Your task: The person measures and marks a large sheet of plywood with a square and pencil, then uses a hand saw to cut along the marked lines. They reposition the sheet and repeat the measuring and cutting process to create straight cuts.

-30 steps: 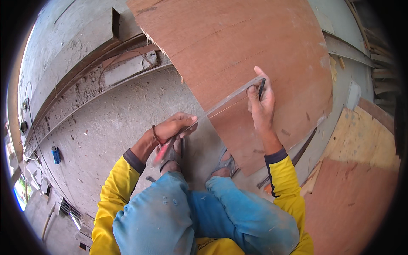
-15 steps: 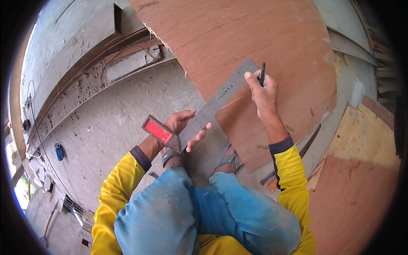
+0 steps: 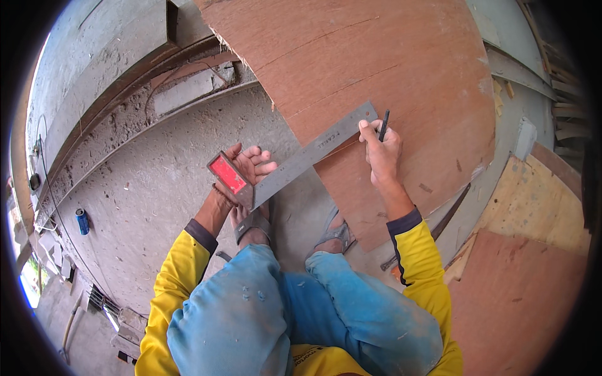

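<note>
- Grey, flat metal formed the blade of the square point(image 3: 307, 155), and its thick handle point(image 3: 227, 175) had a red rectangular face in a brown frame.
- This square slanted from the left hand point(image 3: 248, 165) to the right hand point(image 3: 383, 153), across the edge of the reddish plywood sheet point(image 3: 426, 62).
- The right hand pinched the blade's far end and also held a slim black marker point(image 3: 384, 125).
- The left hand was unclenched, fingers loosely bent; whether the handle rested on it, I could not tell.
- Rough, dusty grey floor point(image 3: 150, 182) spread below; the plywood had a splintered edge.
</note>
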A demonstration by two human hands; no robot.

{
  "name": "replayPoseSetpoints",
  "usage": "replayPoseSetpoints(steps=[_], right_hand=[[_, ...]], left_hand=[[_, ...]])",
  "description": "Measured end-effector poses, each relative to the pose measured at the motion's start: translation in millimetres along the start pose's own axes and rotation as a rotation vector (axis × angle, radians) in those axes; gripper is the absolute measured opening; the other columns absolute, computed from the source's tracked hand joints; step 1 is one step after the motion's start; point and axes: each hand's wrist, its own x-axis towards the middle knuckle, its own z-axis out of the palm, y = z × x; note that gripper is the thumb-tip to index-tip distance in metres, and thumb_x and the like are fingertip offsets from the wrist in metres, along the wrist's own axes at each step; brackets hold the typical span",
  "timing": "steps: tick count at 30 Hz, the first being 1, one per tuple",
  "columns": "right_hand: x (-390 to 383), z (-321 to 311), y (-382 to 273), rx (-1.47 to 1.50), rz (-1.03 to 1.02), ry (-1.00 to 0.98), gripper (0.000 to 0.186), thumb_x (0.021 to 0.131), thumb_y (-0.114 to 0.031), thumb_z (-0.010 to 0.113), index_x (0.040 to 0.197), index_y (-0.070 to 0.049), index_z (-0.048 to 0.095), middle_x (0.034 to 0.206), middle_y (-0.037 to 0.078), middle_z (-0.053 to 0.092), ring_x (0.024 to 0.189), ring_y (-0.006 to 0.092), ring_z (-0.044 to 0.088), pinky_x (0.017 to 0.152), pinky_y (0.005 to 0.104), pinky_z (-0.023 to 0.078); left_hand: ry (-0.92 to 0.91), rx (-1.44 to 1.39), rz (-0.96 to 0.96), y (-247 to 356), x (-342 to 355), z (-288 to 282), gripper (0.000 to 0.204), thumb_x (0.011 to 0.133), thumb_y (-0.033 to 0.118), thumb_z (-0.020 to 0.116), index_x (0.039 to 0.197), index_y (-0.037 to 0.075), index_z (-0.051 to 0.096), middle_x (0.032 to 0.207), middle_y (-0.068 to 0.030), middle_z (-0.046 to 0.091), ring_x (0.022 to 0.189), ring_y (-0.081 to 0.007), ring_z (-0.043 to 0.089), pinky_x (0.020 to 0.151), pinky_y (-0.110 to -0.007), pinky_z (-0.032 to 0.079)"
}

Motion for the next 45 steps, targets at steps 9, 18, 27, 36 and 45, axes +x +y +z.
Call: replayPoseSetpoints(steps=[9, 18, 27, 36, 45], right_hand=[[0.1, -7.9, 13.4, 0.048, 0.025, 0.05, 0.028, 0.094, -0.023, 0.069, 0.073, -0.004, 0.064, 0.069, -0.001, 0.061, 0.067, 0.0079, 0.049, 0.066, 0.0276, 0.038], [2.2, -5.9, 15.4, 0.012, -0.014, 0.031, 0.03, 0.098, -0.023, 0.066, 0.073, -0.007, 0.061, 0.056, -0.01, 0.041, 0.046, 0.0007, 0.027, 0.043, 0.0232, 0.018], [7.6, -10.5, 12.0, 0.007, -0.049, -0.006, 0.032, 0.098, -0.026, 0.066, 0.073, -0.008, 0.059, 0.052, -0.012, 0.036, 0.04, -0.0015, 0.022, 0.037, 0.0219, 0.013], [20.8, -16.7, -12.6, -0.178, -0.039, -0.001, 0.035, 0.092, -0.027, 0.071, 0.066, -0.005, 0.061, 0.06, -0.004, 0.054, 0.058, 0.0065, 0.043, 0.056, 0.0268, 0.035], [27.6, -13.1, -20.4, -0.2, -0.044, 0.028, 0.031, 0.091, -0.023, 0.07, 0.067, -0.006, 0.061, 0.06, -0.003, 0.056, 0.057, 0.0063, 0.045, 0.054, 0.0276, 0.036]], left_hand=[[0.628, 0.785, 0.559, -4.9, -11.3, 26.3, 0.05, 0.106, 0.036, 0.046, 0.137, -0.002, 0.047, 0.131, -0.0245, 0.059, 0.12, -0.035, 0.06, 0.105, -0.045, 0.047], [0.488, 2.361, 0.689, -46.9, 27.7, 65.2, 0.029, 0.09, 0.008, 0.061, 0.118, -0.001, 0.062, 0.116, -0.0196, 0.063, 0.112, -0.0351, 0.059, 0.099, -0.044, 0.045], [0.428, 2.442, 0.307, -40.4, 35.7, 78.6, 0.016, 0.089, 0.017, 0.065, 0.093, 0.002, 0.07, 0.085, -0.0144, 0.071, 0.085, -0.0361, 0.066, 0.089, -0.047, 0.048], [0.432, 2.449, 0.584, -39.6, 49.6, 90.5, 0.012, 0.086, 0.015, 0.066, 0.083, 0.005, 0.071, 0.082, -0.0138, 0.071, 0.082, -0.0325, 0.066, 0.087, -0.041, 0.046], [0.455, 2.434, 0.578, -36.1, 60.9, 92.7, 0.012, 0.085, 0.015, 0.067, 0.085, 0.004, 0.072, 0.084, -0.014, 0.072, 0.085, -0.032, 0.066, 0.089, -0.041, 0.045]])
